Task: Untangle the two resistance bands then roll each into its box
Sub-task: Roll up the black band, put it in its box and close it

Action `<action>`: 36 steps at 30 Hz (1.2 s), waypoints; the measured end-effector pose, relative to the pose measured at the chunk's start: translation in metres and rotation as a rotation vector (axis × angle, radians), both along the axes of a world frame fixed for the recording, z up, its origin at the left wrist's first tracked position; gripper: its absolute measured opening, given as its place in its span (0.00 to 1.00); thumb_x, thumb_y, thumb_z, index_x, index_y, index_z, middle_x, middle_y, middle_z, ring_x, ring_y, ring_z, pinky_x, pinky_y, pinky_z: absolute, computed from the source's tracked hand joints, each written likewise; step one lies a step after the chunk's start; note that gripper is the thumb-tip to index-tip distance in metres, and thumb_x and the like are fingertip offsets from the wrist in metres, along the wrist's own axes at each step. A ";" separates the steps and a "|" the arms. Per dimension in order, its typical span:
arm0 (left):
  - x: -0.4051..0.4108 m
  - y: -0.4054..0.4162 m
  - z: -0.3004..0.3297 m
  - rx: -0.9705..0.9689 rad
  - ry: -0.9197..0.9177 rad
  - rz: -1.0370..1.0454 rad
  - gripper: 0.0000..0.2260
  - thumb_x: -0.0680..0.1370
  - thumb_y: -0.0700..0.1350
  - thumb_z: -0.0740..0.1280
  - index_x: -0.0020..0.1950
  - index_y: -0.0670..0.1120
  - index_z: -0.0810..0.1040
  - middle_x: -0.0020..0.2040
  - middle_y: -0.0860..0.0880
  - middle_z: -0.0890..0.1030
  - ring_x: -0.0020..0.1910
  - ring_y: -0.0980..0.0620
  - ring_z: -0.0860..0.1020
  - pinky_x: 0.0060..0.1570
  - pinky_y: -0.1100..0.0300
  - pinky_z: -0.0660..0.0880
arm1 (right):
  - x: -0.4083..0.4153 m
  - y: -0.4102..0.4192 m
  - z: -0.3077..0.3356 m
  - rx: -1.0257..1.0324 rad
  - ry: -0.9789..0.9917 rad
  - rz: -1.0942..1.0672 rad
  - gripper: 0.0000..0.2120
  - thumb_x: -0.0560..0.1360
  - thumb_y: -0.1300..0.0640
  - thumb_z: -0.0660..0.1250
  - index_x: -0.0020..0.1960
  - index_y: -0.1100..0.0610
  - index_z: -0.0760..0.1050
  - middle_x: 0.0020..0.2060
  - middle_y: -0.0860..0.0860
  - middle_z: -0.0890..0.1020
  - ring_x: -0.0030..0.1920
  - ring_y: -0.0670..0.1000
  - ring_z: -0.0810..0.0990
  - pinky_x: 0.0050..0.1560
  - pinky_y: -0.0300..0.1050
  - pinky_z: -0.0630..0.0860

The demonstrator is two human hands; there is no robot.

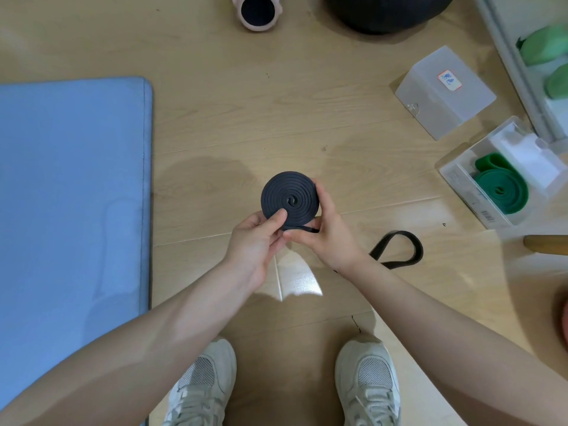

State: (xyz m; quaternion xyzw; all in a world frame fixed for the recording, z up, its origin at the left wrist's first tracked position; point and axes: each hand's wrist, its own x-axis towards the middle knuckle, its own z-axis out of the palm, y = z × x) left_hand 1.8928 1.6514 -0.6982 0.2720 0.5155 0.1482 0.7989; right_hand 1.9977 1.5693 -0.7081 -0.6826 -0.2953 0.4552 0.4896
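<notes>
Both hands, left hand (261, 238) and right hand (325, 235), grip the black band (289, 199) coil at centre frame; finish rolling its tail, then box (442, 90) it.

we see bare wooden floor (233, 118) open between the hands and the closed frosted box (442, 90) up right. the open box (461, 179) with the green band (504, 192) sits near it on the right. a loose black loop (399, 250) trails across the floor there. the blue mat (70, 192) fills the left; a dark ball (387, 13) and pink roller (256, 12) block the far edge.
</notes>
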 end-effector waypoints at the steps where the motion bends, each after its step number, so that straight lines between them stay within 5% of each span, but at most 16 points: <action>1: 0.000 0.001 0.000 0.019 0.007 -0.005 0.02 0.75 0.38 0.67 0.45 0.44 0.77 0.44 0.46 0.83 0.43 0.51 0.81 0.47 0.61 0.78 | -0.001 0.000 -0.001 0.008 0.011 -0.006 0.40 0.68 0.65 0.74 0.69 0.44 0.55 0.52 0.38 0.77 0.52 0.44 0.82 0.56 0.44 0.77; 4: -0.001 0.004 0.001 0.061 0.039 -0.041 0.01 0.75 0.38 0.67 0.44 0.43 0.77 0.43 0.45 0.83 0.41 0.50 0.81 0.41 0.63 0.80 | -0.002 -0.002 -0.004 -0.028 0.071 0.002 0.50 0.68 0.66 0.73 0.75 0.50 0.42 0.53 0.33 0.74 0.54 0.42 0.79 0.59 0.39 0.74; 7: -0.004 0.008 0.001 0.050 0.042 -0.027 0.02 0.75 0.38 0.68 0.43 0.43 0.77 0.39 0.48 0.84 0.40 0.52 0.83 0.42 0.63 0.80 | -0.005 -0.006 -0.008 -0.093 0.065 0.067 0.55 0.69 0.65 0.73 0.74 0.52 0.30 0.47 0.41 0.80 0.48 0.39 0.81 0.55 0.30 0.72; 9: -0.005 0.012 0.000 0.029 0.032 -0.005 0.02 0.75 0.38 0.67 0.44 0.44 0.77 0.39 0.50 0.84 0.39 0.54 0.83 0.41 0.64 0.79 | -0.006 -0.008 -0.009 -0.089 -0.007 0.036 0.48 0.69 0.65 0.72 0.74 0.54 0.41 0.42 0.44 0.80 0.44 0.42 0.80 0.51 0.32 0.74; 11: -0.005 0.014 0.001 0.007 0.011 0.005 0.02 0.75 0.38 0.67 0.44 0.44 0.76 0.38 0.50 0.84 0.39 0.54 0.83 0.43 0.63 0.78 | -0.007 -0.010 -0.011 -0.071 -0.040 -0.019 0.31 0.70 0.65 0.71 0.64 0.55 0.56 0.37 0.46 0.78 0.39 0.42 0.78 0.45 0.34 0.73; 13: -0.003 0.014 0.002 0.005 -0.003 0.001 0.02 0.75 0.38 0.67 0.44 0.44 0.76 0.38 0.50 0.84 0.40 0.54 0.83 0.44 0.63 0.78 | -0.008 -0.012 -0.012 -0.070 -0.012 0.010 0.19 0.72 0.66 0.69 0.51 0.52 0.61 0.33 0.47 0.75 0.32 0.41 0.73 0.38 0.35 0.70; 16: 0.000 0.018 0.006 0.031 -0.034 -0.001 0.02 0.75 0.38 0.67 0.44 0.45 0.77 0.41 0.49 0.83 0.42 0.53 0.82 0.47 0.62 0.78 | -0.011 -0.013 -0.010 -0.078 0.118 0.077 0.10 0.75 0.65 0.65 0.45 0.55 0.64 0.31 0.49 0.71 0.29 0.43 0.65 0.33 0.37 0.63; 19: 0.002 0.021 0.008 0.089 -0.063 -0.036 0.03 0.75 0.38 0.67 0.46 0.44 0.78 0.43 0.47 0.84 0.43 0.52 0.83 0.47 0.62 0.79 | -0.001 -0.010 -0.004 -0.090 0.139 0.093 0.08 0.76 0.66 0.63 0.45 0.55 0.66 0.34 0.51 0.76 0.32 0.47 0.69 0.36 0.39 0.67; 24: 0.003 0.017 0.008 0.124 -0.026 -0.121 0.04 0.74 0.36 0.67 0.48 0.42 0.78 0.45 0.46 0.83 0.44 0.52 0.83 0.47 0.63 0.79 | 0.024 -0.011 0.001 -0.144 -0.031 0.128 0.09 0.73 0.64 0.69 0.47 0.55 0.71 0.45 0.50 0.79 0.50 0.50 0.78 0.56 0.48 0.74; 27: 0.006 0.020 0.009 0.177 0.032 -0.199 0.03 0.74 0.37 0.68 0.46 0.43 0.78 0.46 0.45 0.83 0.45 0.49 0.82 0.51 0.59 0.79 | 0.034 -0.010 0.008 -0.176 -0.065 0.091 0.24 0.70 0.62 0.72 0.62 0.53 0.66 0.44 0.49 0.81 0.49 0.46 0.80 0.54 0.43 0.73; 30: 0.010 0.030 0.013 0.251 0.074 -0.350 0.04 0.73 0.37 0.69 0.47 0.43 0.78 0.47 0.44 0.82 0.44 0.49 0.82 0.49 0.60 0.79 | 0.045 -0.003 0.015 -0.172 -0.167 0.202 0.51 0.68 0.63 0.74 0.74 0.44 0.41 0.46 0.47 0.80 0.50 0.46 0.80 0.57 0.37 0.72; 33: 0.016 0.045 0.025 0.249 0.093 -0.473 0.07 0.74 0.37 0.69 0.50 0.42 0.77 0.46 0.44 0.82 0.41 0.51 0.82 0.42 0.63 0.80 | 0.050 0.003 0.020 -0.114 -0.166 0.233 0.52 0.67 0.65 0.74 0.71 0.36 0.42 0.55 0.41 0.75 0.53 0.50 0.81 0.59 0.42 0.75; 36: 0.024 0.058 0.040 0.248 0.122 -0.543 0.07 0.74 0.36 0.69 0.51 0.41 0.77 0.44 0.46 0.81 0.35 0.55 0.82 0.37 0.65 0.79 | 0.051 0.009 0.030 -0.098 -0.166 0.179 0.49 0.66 0.65 0.75 0.74 0.45 0.48 0.57 0.40 0.72 0.51 0.48 0.81 0.56 0.39 0.76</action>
